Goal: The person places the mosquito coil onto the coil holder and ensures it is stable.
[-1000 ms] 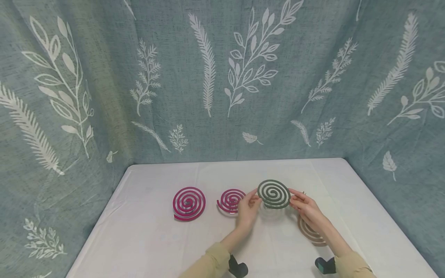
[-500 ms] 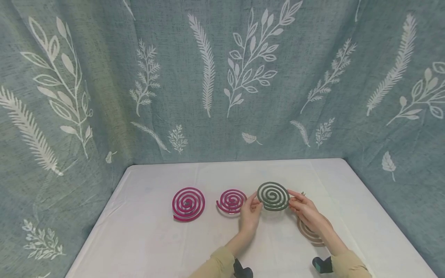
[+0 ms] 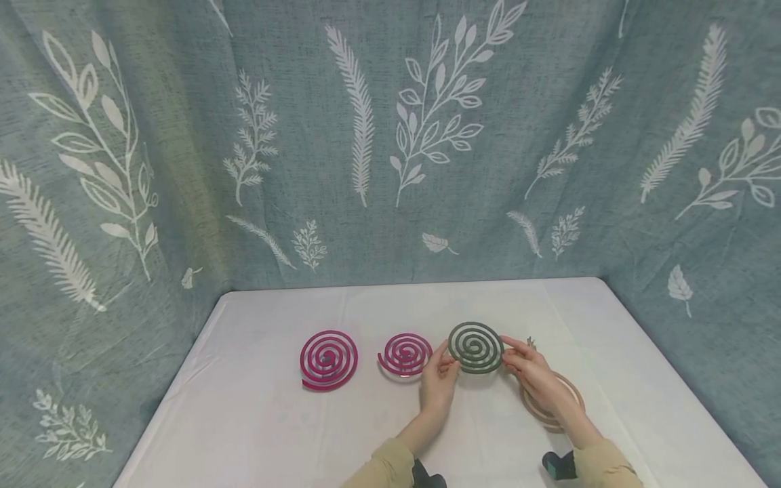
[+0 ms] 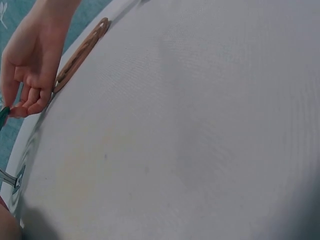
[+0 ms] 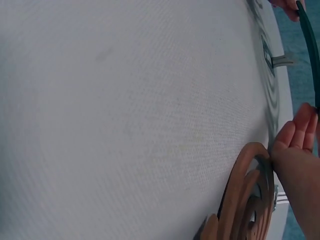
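A person's left hand (image 3: 438, 379) pinches the left rim of a green spiral coil (image 3: 474, 348), and the right hand (image 3: 533, 376) pinches its right rim; neither has let go. The coil is held above the white table (image 3: 274, 434), right of its middle and nearer the far edge than the near edge, apart from the surface, its shadow falling on the cloth below. The right wrist view shows a small metal stand (image 5: 281, 61) between the hands, under the coil and apart from it. Just behind the right hand is another small metal piece (image 3: 531, 342), its shape hard to make out. A brown spiral coil (image 5: 234, 192) lies beneath the right forearm, toward the table's right edge and partly hidden by the arm. Just left of the left hand is a magenta coil (image 3: 407, 354) that looks slightly raised; farther out, toward the table's left edge, is a second magenta coil (image 3: 329, 359). Judging by this layout, the work seems about half done: both magenta coils look settled and untouched, the green one is lifted but not set down, and the brown one is not picked up. Beyond the far edge hangs a blue-green curtain (image 3: 281, 203) printed with white leaves.
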Available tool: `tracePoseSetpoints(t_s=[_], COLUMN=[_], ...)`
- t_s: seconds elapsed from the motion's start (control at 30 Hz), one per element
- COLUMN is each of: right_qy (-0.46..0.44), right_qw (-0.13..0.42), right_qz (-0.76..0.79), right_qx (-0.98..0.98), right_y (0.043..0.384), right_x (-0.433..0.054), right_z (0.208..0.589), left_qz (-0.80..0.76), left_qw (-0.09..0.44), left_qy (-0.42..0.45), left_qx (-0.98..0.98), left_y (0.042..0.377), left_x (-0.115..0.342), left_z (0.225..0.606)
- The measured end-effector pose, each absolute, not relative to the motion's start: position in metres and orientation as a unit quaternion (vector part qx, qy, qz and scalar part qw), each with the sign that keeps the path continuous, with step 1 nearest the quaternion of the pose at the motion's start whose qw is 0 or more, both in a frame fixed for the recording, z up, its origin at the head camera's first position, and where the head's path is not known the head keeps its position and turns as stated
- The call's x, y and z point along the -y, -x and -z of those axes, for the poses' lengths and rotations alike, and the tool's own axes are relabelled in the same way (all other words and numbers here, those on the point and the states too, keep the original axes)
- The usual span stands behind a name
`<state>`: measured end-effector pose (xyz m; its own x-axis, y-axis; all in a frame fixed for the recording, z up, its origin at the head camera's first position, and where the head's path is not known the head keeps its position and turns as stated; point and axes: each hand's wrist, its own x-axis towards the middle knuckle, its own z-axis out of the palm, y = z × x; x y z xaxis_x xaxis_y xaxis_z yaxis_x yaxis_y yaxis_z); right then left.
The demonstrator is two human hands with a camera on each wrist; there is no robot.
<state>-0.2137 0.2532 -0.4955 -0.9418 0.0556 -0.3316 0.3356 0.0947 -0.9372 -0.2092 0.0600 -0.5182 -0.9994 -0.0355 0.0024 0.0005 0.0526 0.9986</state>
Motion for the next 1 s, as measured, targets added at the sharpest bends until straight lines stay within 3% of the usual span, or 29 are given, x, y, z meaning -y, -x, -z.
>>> tracePoseSetpoints(t_s=[1.0], right_qy=[-0.160], right_qw=[0.106], right_qz=[0.605], right_qx=[-0.773], right_y=[0.226], right_x=[-0.243], right_z=[0.506], left_qz=[0.673], left_qw=[0.054], left_qy=[-0.063], left_qx=[0.735], left_y=[0.209], left_x=[-0.067], left_z=[0.524])
